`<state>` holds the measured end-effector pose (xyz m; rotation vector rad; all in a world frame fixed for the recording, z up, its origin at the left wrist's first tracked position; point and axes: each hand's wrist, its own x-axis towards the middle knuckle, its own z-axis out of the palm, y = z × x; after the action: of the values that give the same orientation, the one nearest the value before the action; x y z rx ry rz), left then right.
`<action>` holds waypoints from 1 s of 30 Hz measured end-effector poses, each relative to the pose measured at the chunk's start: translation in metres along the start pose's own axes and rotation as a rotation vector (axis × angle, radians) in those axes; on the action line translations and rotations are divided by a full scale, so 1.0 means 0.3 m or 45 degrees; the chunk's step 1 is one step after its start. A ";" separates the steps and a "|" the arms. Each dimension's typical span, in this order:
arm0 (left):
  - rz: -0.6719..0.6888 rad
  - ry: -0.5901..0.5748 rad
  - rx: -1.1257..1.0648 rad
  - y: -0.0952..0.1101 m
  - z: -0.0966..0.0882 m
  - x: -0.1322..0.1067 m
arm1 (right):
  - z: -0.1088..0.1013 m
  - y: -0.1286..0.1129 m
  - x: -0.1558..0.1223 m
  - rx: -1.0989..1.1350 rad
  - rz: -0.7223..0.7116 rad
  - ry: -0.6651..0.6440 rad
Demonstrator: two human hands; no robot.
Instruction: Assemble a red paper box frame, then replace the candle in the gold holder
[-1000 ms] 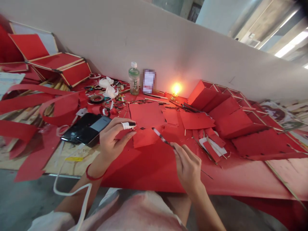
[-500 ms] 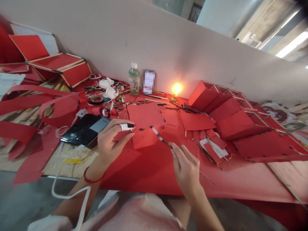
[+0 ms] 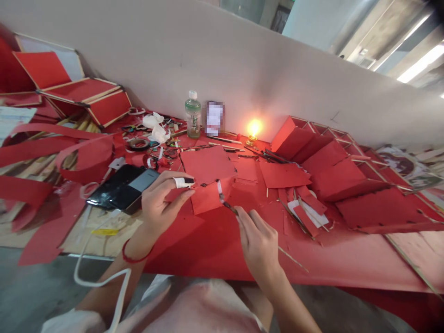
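Note:
My left hand (image 3: 164, 199), with white tape and a dark patch on one finger, pinches the left edge of a small folded red paper piece (image 3: 206, 201). Dark blobs mark that piece's upper edge. My right hand (image 3: 258, 238) grips a thin stick (image 3: 229, 206) with dark smears and a pale, glossy end. The stick's tip touches or hovers just over the paper's upper right corner; I cannot tell which. Right behind it lies a larger red sheet (image 3: 208, 164) with a dark-edged left side.
A small flame lamp (image 3: 252, 138) burns by the wall, near a phone (image 3: 214, 119) and a green-tinted bottle (image 3: 193, 115). Red paper frames (image 3: 326, 157) stand at right. A dark device (image 3: 121, 187) with a white cable (image 3: 100, 283) lies left. Wooden sticks and paper strips (image 3: 33, 150) pile up farther left.
My right hand has moved a little left, bringing the stick's tip to the paper's upper right corner and tilting the stick more upright. My left hand stays nearly still.

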<state>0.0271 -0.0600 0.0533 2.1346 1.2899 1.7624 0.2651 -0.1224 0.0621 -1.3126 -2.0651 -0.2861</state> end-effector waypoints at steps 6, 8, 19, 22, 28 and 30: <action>-0.009 0.000 -0.018 -0.001 0.003 -0.001 | 0.021 0.002 -0.003 -0.003 0.028 0.000; -0.009 0.004 -0.020 -0.001 0.004 -0.001 | 0.030 0.004 -0.004 0.001 0.034 -0.003; -0.015 0.016 0.010 0.002 0.006 -0.001 | 0.037 0.022 -0.011 0.491 0.292 -0.046; 0.010 0.021 0.018 -0.002 0.008 -0.002 | 0.028 0.027 0.002 0.788 0.450 -0.077; -0.005 0.031 0.032 -0.007 0.007 -0.007 | 0.027 0.031 0.017 1.278 0.812 -0.197; -0.019 0.035 0.035 -0.008 0.007 -0.008 | 0.030 0.031 0.012 1.397 0.884 -0.222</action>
<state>0.0277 -0.0591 0.0492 2.1163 1.3408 1.7847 0.2684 -0.1108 0.0561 -1.1967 -1.3297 1.1275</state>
